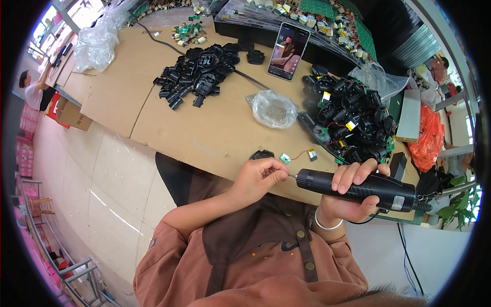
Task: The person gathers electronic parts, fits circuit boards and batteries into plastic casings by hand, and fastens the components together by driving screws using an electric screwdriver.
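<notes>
Our electronics assembly workshop
We see black casings (204, 82) at eleven o'clock, green circuit boards (318, 8) at one, an electric screwdriver (378, 193) at four.

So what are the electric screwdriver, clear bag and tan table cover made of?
Electric screwdriver: probably matte black plastic, given its moulded ridges; its silvery bit seems polished metal. Clear bag: thin plastic film, apparently, being see-through, crinkled and glossy. Tan table cover: likely cardboard, dull brown.

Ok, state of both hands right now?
Left hand: closed, thumb and forefinger pinched at the bit; can't tell what's between them.
Right hand: closed, holding the black electric screwdriver.
</notes>
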The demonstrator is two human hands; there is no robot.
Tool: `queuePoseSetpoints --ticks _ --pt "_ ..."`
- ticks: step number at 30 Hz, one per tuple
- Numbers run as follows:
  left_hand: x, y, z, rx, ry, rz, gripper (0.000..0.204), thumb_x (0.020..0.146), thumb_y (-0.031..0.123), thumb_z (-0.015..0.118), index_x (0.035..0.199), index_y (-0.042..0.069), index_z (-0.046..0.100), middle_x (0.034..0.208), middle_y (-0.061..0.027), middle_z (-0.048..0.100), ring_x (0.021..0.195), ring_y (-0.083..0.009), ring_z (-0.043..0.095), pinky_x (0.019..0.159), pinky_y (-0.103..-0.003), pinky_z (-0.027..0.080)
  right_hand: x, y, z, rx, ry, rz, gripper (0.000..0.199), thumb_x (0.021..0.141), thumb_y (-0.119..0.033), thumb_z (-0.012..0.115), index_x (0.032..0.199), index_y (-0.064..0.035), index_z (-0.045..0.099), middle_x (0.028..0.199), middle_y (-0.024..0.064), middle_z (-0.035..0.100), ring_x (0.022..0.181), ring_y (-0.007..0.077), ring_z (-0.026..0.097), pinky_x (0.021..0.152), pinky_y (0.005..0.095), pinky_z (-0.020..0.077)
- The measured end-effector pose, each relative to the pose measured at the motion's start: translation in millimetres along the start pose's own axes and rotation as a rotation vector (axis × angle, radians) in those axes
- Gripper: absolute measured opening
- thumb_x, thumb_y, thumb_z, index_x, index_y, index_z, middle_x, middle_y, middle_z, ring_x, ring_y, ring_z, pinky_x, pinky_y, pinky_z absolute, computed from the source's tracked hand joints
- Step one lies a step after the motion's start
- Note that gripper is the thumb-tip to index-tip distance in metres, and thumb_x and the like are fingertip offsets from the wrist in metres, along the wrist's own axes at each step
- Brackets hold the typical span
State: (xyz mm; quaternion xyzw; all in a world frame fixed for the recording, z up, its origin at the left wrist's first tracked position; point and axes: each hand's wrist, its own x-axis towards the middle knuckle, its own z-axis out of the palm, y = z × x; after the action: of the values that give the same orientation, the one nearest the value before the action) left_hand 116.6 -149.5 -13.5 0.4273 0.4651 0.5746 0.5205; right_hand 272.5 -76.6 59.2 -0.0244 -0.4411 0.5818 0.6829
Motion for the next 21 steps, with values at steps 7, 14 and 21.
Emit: queuePoseSetpoints --ticks 7,14,21 --pt "-2 6 1 0.07 0.004 0.011 0.015 0.086 0.012 0.065 0.096 0.0 0.063 0.089 -0.0014 0.062 0.075 -0.0037 0.054 0.064 -0.019 0.046 -3 -3 -3 -0.001 0.009 -0.008 0.057 0.08 -0.032 0.069 0.122 -0.0062 0.039 0.082 0.0079 0.044 0.053 0.0169 0.051 0.048 0.0303 0.0463" --pt "-17 105 -44 0.097 0.071 0.504 0.01 0.089 0.002 0.051 0.096 0.001 0.058 0.094 -0.0083 0.052 0.074 -0.0144 0.05 0.065 -0.026 0.041 -1 -8 -5 -0.02 0.021 -0.019 0.056 0.08 -0.032 0.068 0.121 -0.0066 0.039 0.083 0.0077 0.045 0.053 0.0169 0.051 0.048 0.0301 0.0462" --pt "-47 227 -4 -0.284 -0.204 0.375 0.026 0.089 0.026 0.059 0.066 0.015 0.055 0.078 -0.0003 0.045 0.07 -0.0104 0.041 0.059 -0.024 0.034 -3 -1 -10 -0.067 0.098 -0.016 0.056 0.078 -0.03 0.069 0.119 -0.0073 0.038 0.083 0.0078 0.045 0.053 0.0172 0.051 0.049 0.031 0.0474"
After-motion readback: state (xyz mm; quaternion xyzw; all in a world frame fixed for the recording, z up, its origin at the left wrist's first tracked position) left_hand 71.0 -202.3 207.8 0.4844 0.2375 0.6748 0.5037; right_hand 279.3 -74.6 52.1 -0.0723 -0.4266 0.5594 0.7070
